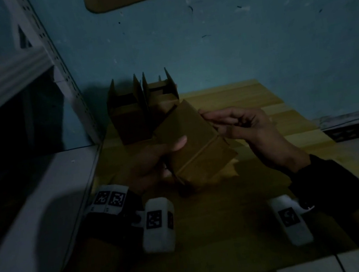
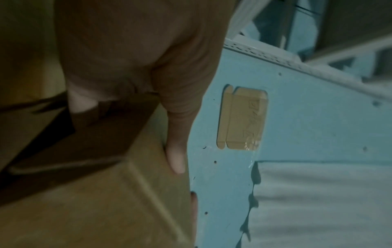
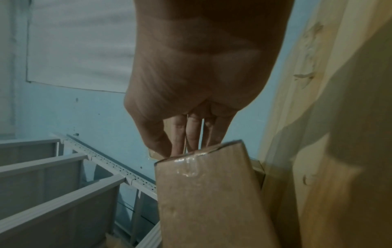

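A brown cardboard box [image 1: 193,143] is held tilted above the wooden table [image 1: 262,110]. My left hand [image 1: 154,160] grips its near left side, with the thumb lying on the top face. In the left wrist view that hand [image 2: 137,50] wraps the box [image 2: 106,201], thumb along its edge. My right hand [image 1: 241,124] reaches to the box's far right corner. In the right wrist view its fingers [image 3: 191,134] lie straight against the end of the box [image 3: 212,201], where glossy clear tape [image 3: 188,164] folds over the edge. The fingertips are hidden behind that edge.
Two open cardboard boxes [image 1: 128,117] [image 1: 161,96] stand with flaps up at the table's back left, just behind the held box. A white metal shelf rack [image 1: 4,75] runs along the left. A flat cardboard piece [image 2: 241,117] is taped to the blue wall.
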The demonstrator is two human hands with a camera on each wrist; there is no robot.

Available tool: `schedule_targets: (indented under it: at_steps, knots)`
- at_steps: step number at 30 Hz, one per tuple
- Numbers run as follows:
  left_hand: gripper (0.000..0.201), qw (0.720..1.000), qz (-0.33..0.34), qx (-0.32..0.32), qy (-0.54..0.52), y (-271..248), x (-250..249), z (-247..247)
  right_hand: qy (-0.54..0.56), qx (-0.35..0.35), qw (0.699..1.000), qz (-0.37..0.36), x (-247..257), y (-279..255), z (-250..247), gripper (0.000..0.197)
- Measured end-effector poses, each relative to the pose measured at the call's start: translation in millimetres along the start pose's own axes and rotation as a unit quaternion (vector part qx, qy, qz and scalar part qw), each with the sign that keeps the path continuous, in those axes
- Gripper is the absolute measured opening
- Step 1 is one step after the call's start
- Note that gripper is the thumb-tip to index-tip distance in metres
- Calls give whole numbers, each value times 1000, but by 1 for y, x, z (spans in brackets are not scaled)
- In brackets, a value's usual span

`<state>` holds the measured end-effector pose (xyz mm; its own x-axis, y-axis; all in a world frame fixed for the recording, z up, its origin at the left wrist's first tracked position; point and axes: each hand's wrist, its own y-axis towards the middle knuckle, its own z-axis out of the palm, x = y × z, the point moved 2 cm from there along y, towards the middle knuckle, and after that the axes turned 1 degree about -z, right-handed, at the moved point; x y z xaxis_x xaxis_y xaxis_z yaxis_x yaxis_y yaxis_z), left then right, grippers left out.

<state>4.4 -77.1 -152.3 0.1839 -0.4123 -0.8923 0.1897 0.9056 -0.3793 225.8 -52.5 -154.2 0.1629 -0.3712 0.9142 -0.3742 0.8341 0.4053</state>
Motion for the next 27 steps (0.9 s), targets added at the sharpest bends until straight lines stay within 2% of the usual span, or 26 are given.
schedule_targets:
  at_steps: [2,7,11,14,19,23,27]
  knots:
    - [20,1000,-13,-2,-22,1,1,2,1,15,1000,-2,1,-1,-2,40]
    - [30,997,-33,-23,-60,5,6,5,-20,75,996,33,0,-5,2,57]
    - [54,998,-27,-22,-59,4,6,5,-29,75,996,42,-2,-6,5,66]
    - [61,997,-23,-13,-66,2,4,5,-29,66,996,46,0,-6,7,69]
    - [49,998,-16,-12,-67,-1,3,7,-37,58,997,29,1,-7,11,68]
    - [53,997,-16,4,-71,-2,3,5,-40,67,997,13,0,-8,16,67]
    - [28,998,-7,16,-61,-5,3,7,-52,83,995,0,4,-10,19,69]
